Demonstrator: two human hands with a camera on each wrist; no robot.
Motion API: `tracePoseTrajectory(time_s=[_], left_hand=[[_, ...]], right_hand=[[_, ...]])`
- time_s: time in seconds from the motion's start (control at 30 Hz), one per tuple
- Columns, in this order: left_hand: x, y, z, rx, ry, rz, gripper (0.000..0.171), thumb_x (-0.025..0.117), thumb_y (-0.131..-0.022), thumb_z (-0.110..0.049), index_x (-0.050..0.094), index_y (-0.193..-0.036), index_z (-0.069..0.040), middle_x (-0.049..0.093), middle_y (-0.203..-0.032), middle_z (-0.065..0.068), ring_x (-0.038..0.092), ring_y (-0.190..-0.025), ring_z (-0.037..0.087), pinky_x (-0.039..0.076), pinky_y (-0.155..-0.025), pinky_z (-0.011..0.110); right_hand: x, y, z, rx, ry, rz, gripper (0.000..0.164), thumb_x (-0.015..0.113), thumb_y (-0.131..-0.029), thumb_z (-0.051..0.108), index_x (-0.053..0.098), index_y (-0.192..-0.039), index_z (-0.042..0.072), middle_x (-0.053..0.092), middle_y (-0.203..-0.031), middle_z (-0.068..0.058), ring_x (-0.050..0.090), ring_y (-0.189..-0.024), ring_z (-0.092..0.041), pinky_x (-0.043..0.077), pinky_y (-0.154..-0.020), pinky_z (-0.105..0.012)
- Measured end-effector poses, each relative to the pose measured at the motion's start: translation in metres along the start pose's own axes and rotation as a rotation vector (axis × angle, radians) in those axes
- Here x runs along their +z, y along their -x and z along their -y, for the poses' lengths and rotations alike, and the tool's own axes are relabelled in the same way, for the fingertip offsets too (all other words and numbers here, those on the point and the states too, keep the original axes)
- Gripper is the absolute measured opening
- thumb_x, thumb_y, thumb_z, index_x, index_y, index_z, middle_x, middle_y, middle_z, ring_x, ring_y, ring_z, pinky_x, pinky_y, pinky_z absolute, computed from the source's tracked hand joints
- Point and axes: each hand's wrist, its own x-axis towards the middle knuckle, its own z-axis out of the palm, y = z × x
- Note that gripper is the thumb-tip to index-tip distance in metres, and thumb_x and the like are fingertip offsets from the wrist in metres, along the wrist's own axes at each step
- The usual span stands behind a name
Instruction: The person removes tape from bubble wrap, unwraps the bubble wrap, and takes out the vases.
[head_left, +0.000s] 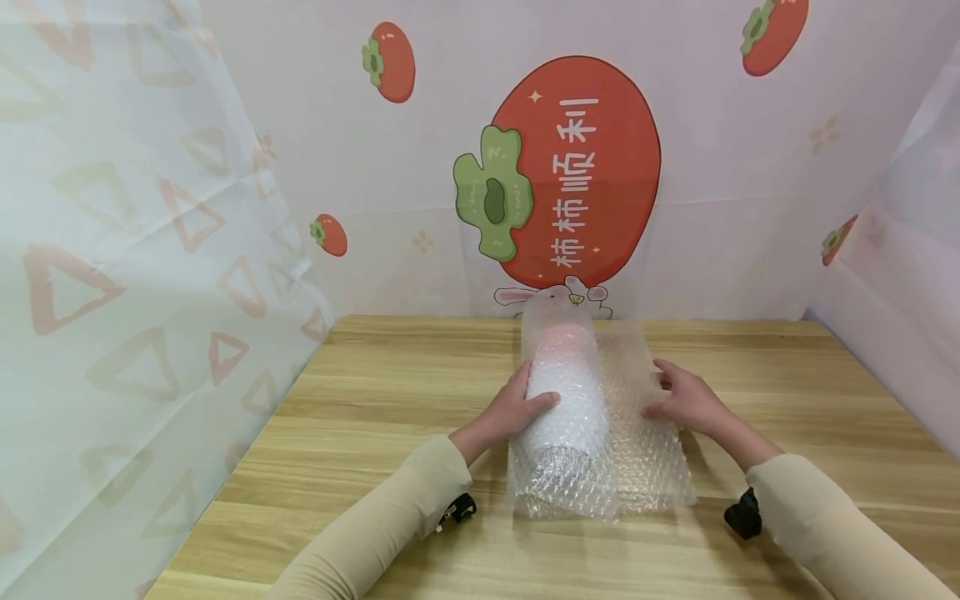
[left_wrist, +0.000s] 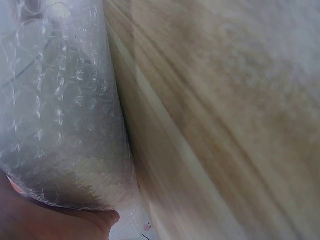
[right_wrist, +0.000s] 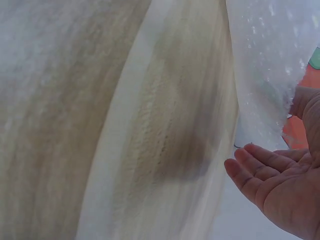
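A white cylinder-shaped thing with a pinkish far end (head_left: 566, 392) lies lengthwise under clear bubble wrap (head_left: 648, 467) on the wooden table. My left hand (head_left: 517, 406) grips its left side through the wrap, thumb across the top. The left wrist view shows the wrapped cylinder (left_wrist: 65, 110) close up, with the left hand's fingers (left_wrist: 65, 222) curved beneath it. At the sheet's right edge, my right hand (head_left: 690, 402) pinches the wrap between thumb and forefinger. Its other fingers (right_wrist: 265, 175) spread loosely beside the raised wrap (right_wrist: 265, 65) in the right wrist view.
The wooden table (head_left: 405, 375) extends around the wrap on both sides. Behind it hangs a pale cloth with a big red persimmon print (head_left: 615, 183). Another patterned cloth (head_left: 150, 250) hangs along the left side.
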Motion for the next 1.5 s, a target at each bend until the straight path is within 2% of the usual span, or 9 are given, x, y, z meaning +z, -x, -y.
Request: tracePoseTrajectory(time_s=[0.3,0.53,0.67,0.8,1.07,1.3,1.5], left_hand=[[-0.001,0.002,-0.003,-0.007,0.003,0.002,0.090,0.059,-0.090,-0.041,0.010,-0.155,-0.003,0.021,-0.156,0.020,0.029,-0.138,0.035,0.031,-0.107,0.051],[-0.001,0.004,-0.004,-0.014,0.006,0.003,0.091,0.059,-0.090,-0.041,0.010,-0.155,-0.002,0.020,-0.156,0.020,0.029,-0.138,0.035,0.031,-0.107,0.052],[-0.001,0.005,-0.005,-0.016,0.009,0.007,0.091,0.059,-0.090,-0.042,0.009,-0.155,-0.002,0.019,-0.157,0.019,0.027,-0.139,0.034,0.030,-0.108,0.052],[-0.001,0.005,-0.006,-0.018,0.006,0.008,0.092,0.059,-0.089,-0.042,0.010,-0.155,-0.002,0.020,-0.157,0.019,0.028,-0.139,0.034,0.030,-0.108,0.052],[-0.001,0.004,-0.004,-0.015,0.004,0.008,0.091,0.058,-0.090,-0.043,0.009,-0.155,-0.003,0.019,-0.157,0.018,0.027,-0.139,0.034,0.030,-0.108,0.052],[-0.001,0.003,-0.004,-0.012,-0.004,0.008,0.091,0.058,-0.090,-0.043,0.009,-0.155,-0.003,0.019,-0.157,0.019,0.026,-0.139,0.034,0.029,-0.108,0.052],[-0.001,0.003,-0.004,-0.013,-0.006,0.010,0.091,0.058,-0.089,-0.043,0.009,-0.155,-0.003,0.019,-0.157,0.019,0.027,-0.139,0.034,0.030,-0.108,0.052]], right_hand=[[0.003,0.005,-0.006,0.013,0.027,-0.004,0.098,0.082,-0.073,0.011,0.021,-0.143,-0.021,0.045,-0.130,-0.041,0.046,-0.119,-0.054,0.040,-0.096,-0.059],[0.005,0.008,-0.009,0.009,0.075,0.003,0.095,0.080,-0.077,0.011,0.018,-0.143,-0.020,0.036,-0.136,-0.044,0.041,-0.120,-0.058,0.039,-0.096,-0.062],[0.005,0.009,-0.009,-0.013,0.083,-0.006,0.097,0.080,-0.077,0.010,0.017,-0.143,-0.021,0.029,-0.140,-0.044,0.035,-0.125,-0.059,0.032,-0.101,-0.063],[0.006,0.010,-0.009,-0.060,0.110,-0.024,0.097,0.082,-0.075,0.009,0.019,-0.142,-0.021,0.027,-0.142,-0.043,0.029,-0.129,-0.058,0.025,-0.104,-0.064],[0.008,0.014,-0.008,-0.142,0.183,-0.030,0.087,0.079,-0.075,0.003,0.028,-0.143,-0.016,0.029,-0.143,-0.041,0.016,-0.133,-0.060,0.019,-0.104,-0.068],[0.011,0.017,-0.006,-0.263,0.293,-0.008,0.071,0.074,-0.077,-0.001,0.039,-0.138,-0.016,0.032,-0.141,-0.040,0.021,-0.132,-0.058,0.021,-0.104,-0.067],[0.014,0.020,-0.007,-0.365,0.356,0.017,0.058,0.069,-0.081,-0.005,0.045,-0.133,-0.018,0.039,-0.137,-0.040,0.034,-0.128,-0.056,0.029,-0.102,-0.063]])
